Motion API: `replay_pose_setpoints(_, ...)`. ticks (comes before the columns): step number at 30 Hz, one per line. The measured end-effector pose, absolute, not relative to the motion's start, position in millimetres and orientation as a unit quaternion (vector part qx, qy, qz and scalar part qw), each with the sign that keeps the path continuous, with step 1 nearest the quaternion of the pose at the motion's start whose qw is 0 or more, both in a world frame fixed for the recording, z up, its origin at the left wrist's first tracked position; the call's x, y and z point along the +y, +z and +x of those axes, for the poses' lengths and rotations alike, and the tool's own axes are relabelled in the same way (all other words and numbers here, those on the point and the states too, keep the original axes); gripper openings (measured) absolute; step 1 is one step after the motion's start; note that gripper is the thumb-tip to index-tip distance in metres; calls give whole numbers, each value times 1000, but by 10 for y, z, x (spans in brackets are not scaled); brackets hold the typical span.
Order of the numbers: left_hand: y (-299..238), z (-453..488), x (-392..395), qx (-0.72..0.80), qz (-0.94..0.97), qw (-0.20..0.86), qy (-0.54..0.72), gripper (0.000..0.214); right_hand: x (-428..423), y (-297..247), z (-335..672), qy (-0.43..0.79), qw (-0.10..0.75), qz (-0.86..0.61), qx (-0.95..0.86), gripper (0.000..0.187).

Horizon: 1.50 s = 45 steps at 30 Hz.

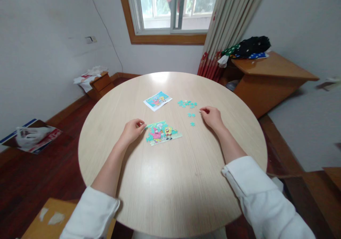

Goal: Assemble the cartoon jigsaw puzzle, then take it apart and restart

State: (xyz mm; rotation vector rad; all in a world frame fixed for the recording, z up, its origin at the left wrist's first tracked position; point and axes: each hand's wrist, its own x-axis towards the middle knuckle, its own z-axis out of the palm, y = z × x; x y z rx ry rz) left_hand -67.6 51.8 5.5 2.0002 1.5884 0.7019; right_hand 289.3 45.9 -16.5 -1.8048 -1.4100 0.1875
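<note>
A partly assembled jigsaw puzzle (pixel 163 133) with cartoon figures lies on the round table (pixel 170 182); its outline is uneven at the left and right. At its upper left corner is my left hand (pixel 134 129), thumb and fingers pinched together; whatever is between the tips is too small to make out. My right hand (pixel 212 117) is closed in a pinch at the right, just beside the loose pieces, with a small pale puzzle piece (pixel 200 111) at its fingertips. Several loose turquoise pieces (pixel 187 104) lie in a cluster, with a few single pieces (pixel 192 124) nearer me.
Behind the puzzle lies a printed reference picture (pixel 157 101) on white paper. A wooden cabinet (pixel 277 70) with cloths on it stands at the right, by the curtain (pixel 231 18). Lower left is a cardboard-coloured box or stool (pixel 49 221).
</note>
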Motion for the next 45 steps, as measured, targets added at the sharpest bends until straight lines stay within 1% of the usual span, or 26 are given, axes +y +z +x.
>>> replay_pose_setpoints(5, -3, -636, 506, 557, 766, 232, 224, 37, 480, -239, 2923, 77, 367, -726, -576, 21)
replay_pose_setpoints(9, -37, -647, 526, 546, 775, 230, 220, 34, 486, -269, 2821, 77, 326, -715, -613, 27)
replay_pose_setpoints(14, -63, -646, 548, 538, 779, 233, 221, 29, 502, -270, 2691, 12, 264, -735, -625, 39)
replay_pose_setpoints(17, -80, -646, 549, 530, 781, 236, 230, 28, 526, -271, 2660, 7, 236, -742, -628, 41)
replay_pose_setpoints(19, -88, -650, 548, 524, 783, 236, 236, 26, 551, -287, 2679, 10, 246, -741, -624, 38)
replay_pose_setpoints(23, -97, -656, 552, 512, 791, 238, 237, 24, 621, -355, 2783, 17, 311, -732, -606, 30)
replay_pose_setpoints(27, -94, -652, 552, 503, 796, 244, 231, 23, 683, -412, 2874, 10, 350, -722, -597, 20)
replay_pose_setpoints(31, -85, -634, 536, 488, 803, 258, 224, 23, 693, -409, 2904, -2, 363, -724, -587, 17)
replay_pose_setpoints(36, -85, -605, 508, 470, 811, 269, 223, 24, 659, -343, 2899, 37, 364, -732, -575, 9)
replay_pose_setpoints(39, -87, -597, 498, 460, 816, 271, 222, 25, 646, -311, 2889, 50, 364, -739, -565, 9)
replay_pose_setpoints(43, -84, -597, 494, 455, 817, 272, 227, 28, 633, -296, 2919, 61, 377, -742, -551, 20)
replay_pose_setpoints(45, -78, -594, 492, 461, 809, 276, 239, 30, 623, -298, 2953, 77, 383, -738, -550, 21)
